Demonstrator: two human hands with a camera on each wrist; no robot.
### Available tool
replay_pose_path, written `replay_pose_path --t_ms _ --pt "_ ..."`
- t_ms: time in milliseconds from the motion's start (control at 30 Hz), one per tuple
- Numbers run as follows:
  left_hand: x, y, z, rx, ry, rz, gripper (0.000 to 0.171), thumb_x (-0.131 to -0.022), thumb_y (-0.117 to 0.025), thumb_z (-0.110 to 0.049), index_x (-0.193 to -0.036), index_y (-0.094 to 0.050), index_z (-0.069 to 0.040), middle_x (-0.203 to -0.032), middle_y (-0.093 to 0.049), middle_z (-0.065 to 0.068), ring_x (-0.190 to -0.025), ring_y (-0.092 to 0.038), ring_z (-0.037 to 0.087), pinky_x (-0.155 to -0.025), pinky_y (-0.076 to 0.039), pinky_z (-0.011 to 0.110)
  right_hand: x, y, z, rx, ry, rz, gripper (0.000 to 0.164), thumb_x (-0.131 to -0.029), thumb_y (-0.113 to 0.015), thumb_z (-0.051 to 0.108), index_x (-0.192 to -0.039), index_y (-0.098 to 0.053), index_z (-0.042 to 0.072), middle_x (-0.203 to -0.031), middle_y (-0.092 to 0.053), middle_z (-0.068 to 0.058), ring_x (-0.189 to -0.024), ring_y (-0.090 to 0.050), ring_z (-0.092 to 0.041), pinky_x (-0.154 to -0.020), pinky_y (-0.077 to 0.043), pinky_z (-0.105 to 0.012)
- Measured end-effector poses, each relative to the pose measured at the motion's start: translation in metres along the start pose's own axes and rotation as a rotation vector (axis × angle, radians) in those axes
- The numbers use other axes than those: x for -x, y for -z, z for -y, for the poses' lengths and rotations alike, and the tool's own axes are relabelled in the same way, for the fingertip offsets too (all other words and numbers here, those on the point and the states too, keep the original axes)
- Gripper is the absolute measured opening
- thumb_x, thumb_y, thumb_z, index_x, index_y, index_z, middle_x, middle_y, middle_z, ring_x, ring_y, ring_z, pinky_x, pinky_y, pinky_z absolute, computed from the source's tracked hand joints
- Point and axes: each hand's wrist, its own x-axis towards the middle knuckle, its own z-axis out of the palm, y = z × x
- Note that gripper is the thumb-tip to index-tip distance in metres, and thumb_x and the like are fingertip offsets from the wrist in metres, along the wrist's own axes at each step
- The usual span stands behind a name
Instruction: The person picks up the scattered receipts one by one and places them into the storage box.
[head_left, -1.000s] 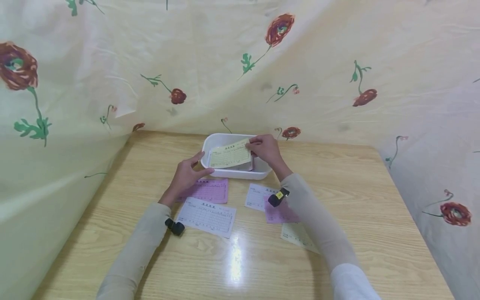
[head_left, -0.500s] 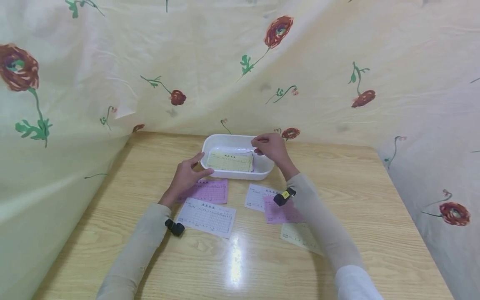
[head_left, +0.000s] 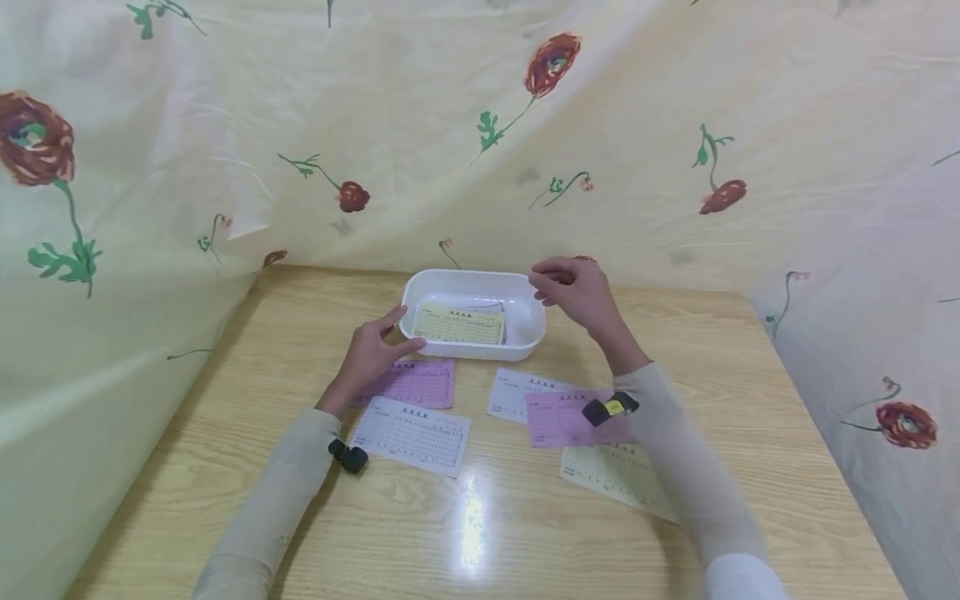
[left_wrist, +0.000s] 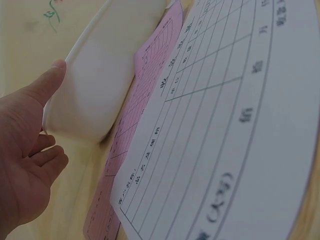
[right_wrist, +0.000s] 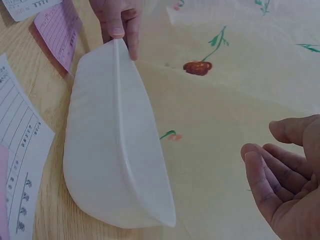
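Observation:
My left hand (head_left: 367, 350) grips the near left corner of a white plastic tub (head_left: 483, 352), thumb at the front rim and fingers at the left end. In the tub lies a yellow printed slip (head_left: 459, 326), with edges of other paper showing from beneath it. Off the tub's right end, my right hand (head_left: 579, 293) hovers with loosely bent fingers and nothing between them. The right wrist view shows a gap between the thumb and fingertips of that hand (right_wrist: 290, 172). Below my left hand are a pink slip (head_left: 423, 385) and a white slip (head_left: 416, 437).
Right of these, another white slip (head_left: 508, 397), a pink slip (head_left: 555, 423) and a yellow slip (head_left: 611, 477) overlap on the wooden table (head_left: 420, 533), partly under my right forearm. A flowered cloth (head_left: 435, 125) hangs behind and at both sides.
My right hand has let go of the yellow slip, which now lies flat in the tub, and has drawn back to the right. My left hand has stayed at the tub's corner.

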Motion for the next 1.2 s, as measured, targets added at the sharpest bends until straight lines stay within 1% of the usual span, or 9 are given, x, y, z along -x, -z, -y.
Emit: replay_pose_path --t_ms 167,267,400,500,600,833,1033,1100,1200 --pt "0.001 0.000 -0.001 0.000 0.005 0.002 0.092 -0.081 -0.083 -0.051 -0.153 -0.045 -0.007 -0.161 -0.037 0.009 -0.147 -0.040 0.032 -0.118 -0.041 0.045 0.022 0.016 -0.001 0.014 0.015 -0.026 0.035 -0.098 -0.072 0.025 -0.121 -0.071 -0.001 -0.111 -0.074 -0.019 -0.086 -0.074 -0.019 -0.076 -0.065 -0.035" --pt "0.002 -0.001 -0.001 -0.007 0.015 0.004 0.092 -0.082 -0.082 -0.052 -0.153 -0.044 -0.009 -0.161 -0.037 0.008 -0.147 -0.039 0.033 -0.118 -0.040 0.046 0.037 0.027 -0.006 0.023 0.004 -0.044 0.034 -0.098 -0.072 0.025 -0.122 -0.071 0.001 -0.109 -0.075 -0.018 -0.086 -0.073 -0.018 -0.074 -0.065 -0.031" --pt "0.002 -0.001 0.000 -0.014 0.015 0.003 0.093 -0.081 -0.082 -0.055 -0.153 -0.044 -0.009 -0.161 -0.037 0.008 -0.147 -0.040 0.033 -0.118 -0.040 0.047 0.057 0.040 -0.016 0.058 -0.013 -0.055 0.037 -0.098 -0.071 0.029 -0.123 -0.070 0.002 -0.109 -0.075 -0.018 -0.084 -0.072 -0.013 -0.071 -0.063 -0.024" --pt "0.002 0.000 0.001 -0.009 0.006 0.001 0.094 -0.080 -0.082 -0.055 -0.153 -0.044 -0.009 -0.162 -0.036 0.008 -0.147 -0.040 0.033 -0.118 -0.041 0.046 0.071 0.048 -0.026 0.102 -0.020 -0.061 0.038 -0.098 -0.071 0.032 -0.123 -0.071 0.003 -0.108 -0.075 -0.018 -0.080 -0.071 -0.009 -0.069 -0.061 -0.021" --pt "0.002 0.000 0.000 -0.008 -0.002 0.002 0.094 -0.081 -0.082 -0.054 -0.153 -0.044 -0.008 -0.162 -0.036 0.009 -0.147 -0.040 0.032 -0.117 -0.041 0.045 0.083 0.053 -0.039 0.144 -0.027 -0.073 0.039 -0.098 -0.072 0.033 -0.122 -0.071 0.003 -0.107 -0.075 -0.018 -0.077 -0.070 -0.007 -0.067 -0.061 -0.021" --pt "0.001 0.000 0.001 0.007 -0.013 0.000 0.092 -0.081 -0.084 -0.049 -0.152 -0.044 -0.006 -0.162 -0.036 0.014 -0.147 -0.039 0.033 -0.117 -0.041 0.045 0.104 0.060 -0.065 0.247 -0.078 -0.102 0.042 -0.095 -0.073 0.040 -0.122 -0.072 0.007 -0.108 -0.076 -0.014 -0.078 -0.071 -0.013 -0.063 -0.059 -0.022" --pt "0.000 0.000 0.002 -0.003 0.001 0.001 0.093 -0.081 -0.083 -0.052 -0.153 -0.044 -0.007 -0.162 -0.036 0.009 -0.148 -0.039 0.031 -0.118 -0.041 0.043 0.120 0.065 -0.081 0.304 -0.130 -0.097 0.045 -0.096 -0.073 0.041 -0.124 -0.071 0.005 -0.110 -0.076 -0.015 -0.084 -0.069 -0.007 -0.066 -0.057 -0.020" --pt "0.000 0.000 0.002 -0.005 0.008 0.002 0.093 -0.081 -0.083 -0.053 -0.153 -0.044 -0.007 -0.162 -0.036 0.008 -0.148 -0.039 0.030 -0.118 -0.041 0.043 0.125 0.067 -0.087 0.309 -0.152 -0.082 0.047 -0.096 -0.072 0.041 -0.126 -0.070 0.004 -0.112 -0.076 -0.015 -0.086 -0.070 -0.010 -0.068 -0.057 -0.019" --pt "0.001 0.000 0.001 -0.006 0.017 0.007 0.094 -0.081 -0.082 -0.054 -0.153 -0.044 -0.008 -0.162 -0.036 0.008 -0.148 -0.038 0.030 -0.118 -0.040 0.043 0.133 0.067 -0.095 0.304 -0.188 -0.056 0.049 -0.096 -0.072 0.040 -0.127 -0.068 0.002 -0.116 -0.075 -0.017 -0.093 -0.072 -0.019 -0.071 -0.057 -0.018"
